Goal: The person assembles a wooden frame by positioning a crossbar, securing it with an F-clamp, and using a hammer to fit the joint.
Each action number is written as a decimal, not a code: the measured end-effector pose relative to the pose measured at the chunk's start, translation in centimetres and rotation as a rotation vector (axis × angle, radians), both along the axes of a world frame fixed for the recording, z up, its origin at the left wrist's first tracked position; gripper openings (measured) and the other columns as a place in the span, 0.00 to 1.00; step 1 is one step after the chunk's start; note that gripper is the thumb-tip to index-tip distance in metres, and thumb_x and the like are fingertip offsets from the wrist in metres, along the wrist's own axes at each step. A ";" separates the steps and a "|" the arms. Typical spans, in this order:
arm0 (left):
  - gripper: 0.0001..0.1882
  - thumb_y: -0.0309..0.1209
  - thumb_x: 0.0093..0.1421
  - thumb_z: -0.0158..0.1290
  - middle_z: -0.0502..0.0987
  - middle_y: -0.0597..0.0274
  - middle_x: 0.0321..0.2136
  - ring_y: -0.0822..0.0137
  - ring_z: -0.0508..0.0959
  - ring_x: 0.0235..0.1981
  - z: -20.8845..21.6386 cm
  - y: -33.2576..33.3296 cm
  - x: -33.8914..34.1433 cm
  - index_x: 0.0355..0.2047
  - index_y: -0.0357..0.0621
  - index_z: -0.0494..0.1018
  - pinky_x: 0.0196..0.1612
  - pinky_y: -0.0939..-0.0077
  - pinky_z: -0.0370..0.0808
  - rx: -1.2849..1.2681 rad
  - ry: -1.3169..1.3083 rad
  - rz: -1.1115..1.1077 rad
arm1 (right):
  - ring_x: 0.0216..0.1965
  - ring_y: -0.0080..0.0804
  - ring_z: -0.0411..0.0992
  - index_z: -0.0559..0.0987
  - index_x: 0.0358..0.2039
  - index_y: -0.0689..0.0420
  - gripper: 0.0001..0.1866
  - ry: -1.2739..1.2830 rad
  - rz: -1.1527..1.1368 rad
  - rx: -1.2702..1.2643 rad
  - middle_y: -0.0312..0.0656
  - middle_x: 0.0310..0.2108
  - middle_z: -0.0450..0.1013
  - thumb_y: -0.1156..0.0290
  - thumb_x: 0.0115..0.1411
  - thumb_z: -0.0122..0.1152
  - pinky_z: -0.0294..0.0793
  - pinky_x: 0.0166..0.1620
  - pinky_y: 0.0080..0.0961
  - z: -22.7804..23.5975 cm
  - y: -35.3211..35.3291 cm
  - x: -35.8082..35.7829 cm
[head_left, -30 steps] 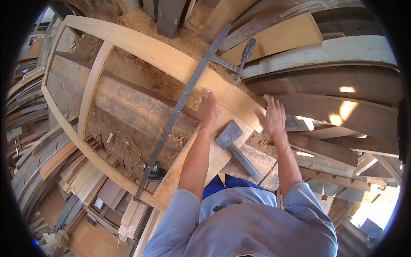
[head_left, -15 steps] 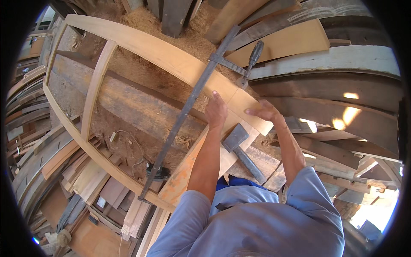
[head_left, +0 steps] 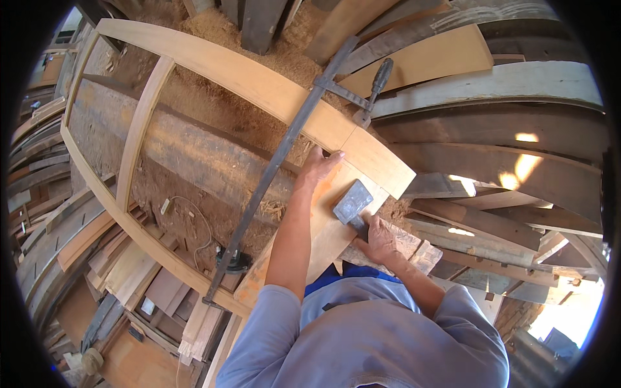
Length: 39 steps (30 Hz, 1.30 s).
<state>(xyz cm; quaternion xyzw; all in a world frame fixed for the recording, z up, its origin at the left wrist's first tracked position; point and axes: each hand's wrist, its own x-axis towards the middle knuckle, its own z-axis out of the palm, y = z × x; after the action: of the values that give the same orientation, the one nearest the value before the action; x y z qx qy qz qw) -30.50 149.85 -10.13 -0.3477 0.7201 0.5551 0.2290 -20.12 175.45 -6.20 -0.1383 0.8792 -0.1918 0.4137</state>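
Note:
A large pale wooden frame [head_left: 213,61] lies in front of me, with a crossbar towards its left end. Across it runs a long dark bar clamp [head_left: 281,155], its screw handle [head_left: 381,74] at the far side. My left hand [head_left: 319,165] is closed on the inner edge of the frame's right end piece, beside the corner joint; the undersides of its fingers are hidden. My right hand [head_left: 378,240] wraps the handle of a dark block-headed mallet [head_left: 352,201]. The mallet head rests on or just over the wide end board; I cannot tell which.
Under the frame lies a thick weathered beam [head_left: 194,142] on ground strewn with sawdust. Long planks [head_left: 504,123] are stacked at the right, and more boards [head_left: 84,226] pile up at the left. A thin cable [head_left: 206,216] lies inside the frame.
My right hand has left the frame's far corner, come back towards me and taken hold of the mallet handle. My left hand has shifted slightly nearer, onto the inner edge.

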 end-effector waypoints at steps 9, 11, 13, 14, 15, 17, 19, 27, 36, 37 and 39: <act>0.48 0.66 0.64 0.27 0.75 0.33 0.48 0.45 0.74 0.53 -6.7 0.8 0.3 0.48 0.26 0.72 0.58 0.57 0.65 -0.065 -0.054 0.180 | 0.45 0.55 0.74 0.71 0.48 0.70 0.31 -0.281 0.070 -0.175 0.63 0.40 0.74 0.60 0.50 0.65 0.72 0.50 0.41 4.7 0.6 -5.6; 0.48 0.64 0.65 0.24 0.73 0.32 0.50 0.41 0.72 0.55 -4.7 1.4 -0.7 0.50 0.26 0.72 0.60 0.55 0.63 0.009 -0.010 0.206 | 0.42 0.56 0.75 0.71 0.51 0.66 0.30 -0.164 0.008 -0.134 0.61 0.39 0.75 0.63 0.50 0.65 0.73 0.48 0.42 5.1 0.9 -5.8; 0.48 0.63 0.67 0.21 0.72 0.31 0.51 0.40 0.70 0.57 -3.2 1.5 -0.3 0.51 0.27 0.71 0.60 0.54 0.62 -0.005 0.005 0.232 | 0.41 0.58 0.75 0.71 0.51 0.65 0.29 -0.062 -0.089 -0.186 0.60 0.39 0.76 0.62 0.51 0.65 0.74 0.46 0.44 5.3 0.2 -6.2; 0.48 0.62 0.67 0.20 0.72 0.31 0.52 0.40 0.70 0.57 -2.8 1.5 -0.3 0.52 0.27 0.71 0.61 0.54 0.62 -0.049 0.005 0.236 | 0.41 0.58 0.75 0.71 0.51 0.64 0.29 -0.008 -0.134 -0.216 0.60 0.38 0.76 0.62 0.52 0.65 0.74 0.45 0.44 5.2 -0.3 -6.3; 0.47 0.62 0.67 0.19 0.72 0.31 0.52 0.40 0.70 0.57 -2.3 1.4 -0.2 0.52 0.27 0.71 0.61 0.53 0.62 -0.070 0.003 0.233 | 0.38 0.61 0.75 0.70 0.51 0.66 0.26 0.034 -0.171 -0.248 0.60 0.35 0.76 0.64 0.56 0.62 0.75 0.42 0.47 5.0 -0.8 -6.3; 0.47 0.61 0.67 0.18 0.72 0.31 0.52 0.39 0.69 0.58 -1.0 1.6 -0.6 0.53 0.28 0.71 0.62 0.53 0.61 -0.078 -0.001 0.211 | 0.37 0.61 0.75 0.69 0.49 0.67 0.23 0.167 -0.072 -0.058 0.61 0.34 0.76 0.66 0.58 0.59 0.75 0.42 0.49 2.5 -1.1 -6.3; 0.47 0.61 0.68 0.18 0.72 0.32 0.52 0.38 0.68 0.58 -0.8 1.4 -0.6 0.53 0.29 0.71 0.62 0.52 0.61 -0.058 0.010 0.212 | 0.36 0.62 0.76 0.67 0.45 0.67 0.18 0.183 0.013 0.046 0.63 0.31 0.75 0.67 0.61 0.54 0.75 0.42 0.51 2.7 -2.7 -7.8; 0.46 0.60 0.67 0.17 0.75 0.34 0.47 0.39 0.72 0.53 -1.5 1.9 -0.7 0.45 0.31 0.76 0.58 0.48 0.63 -0.130 -0.015 0.189 | 0.37 0.60 0.76 0.67 0.42 0.65 0.15 0.250 0.088 0.048 0.61 0.33 0.76 0.70 0.58 0.53 0.75 0.41 0.50 2.7 -2.7 -7.4; 0.45 0.60 0.68 0.19 0.74 0.33 0.49 0.37 0.71 0.55 -3.4 1.8 -0.5 0.49 0.30 0.74 0.60 0.48 0.62 -0.134 -0.089 0.178 | 0.38 0.60 0.76 0.68 0.42 0.66 0.18 0.113 0.118 0.075 0.62 0.32 0.76 0.65 0.58 0.56 0.75 0.44 0.51 2.5 -2.1 -8.5; 0.46 0.60 0.68 0.19 0.74 0.33 0.49 0.37 0.71 0.55 -3.5 1.9 -0.6 0.49 0.30 0.74 0.60 0.48 0.62 -0.143 -0.064 0.205 | 0.38 0.60 0.76 0.68 0.43 0.67 0.20 0.127 0.122 0.059 0.62 0.32 0.76 0.63 0.58 0.56 0.74 0.44 0.51 2.1 -1.7 -8.1; 0.46 0.60 0.68 0.19 0.74 0.33 0.49 0.37 0.70 0.55 -4.0 2.2 -0.6 0.49 0.30 0.74 0.60 0.49 0.62 -0.161 -0.013 0.259 | 0.39 0.61 0.76 0.68 0.44 0.67 0.23 0.066 0.143 0.001 0.64 0.33 0.75 0.60 0.58 0.58 0.74 0.45 0.51 1.4 -1.0 -7.5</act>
<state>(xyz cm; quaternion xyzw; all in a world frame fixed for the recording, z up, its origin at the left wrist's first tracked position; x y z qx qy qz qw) -31.14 152.01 -14.16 -0.4587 0.7099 0.5180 0.1316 -27.60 174.46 -4.80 -0.2067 0.8803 -0.1565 0.3973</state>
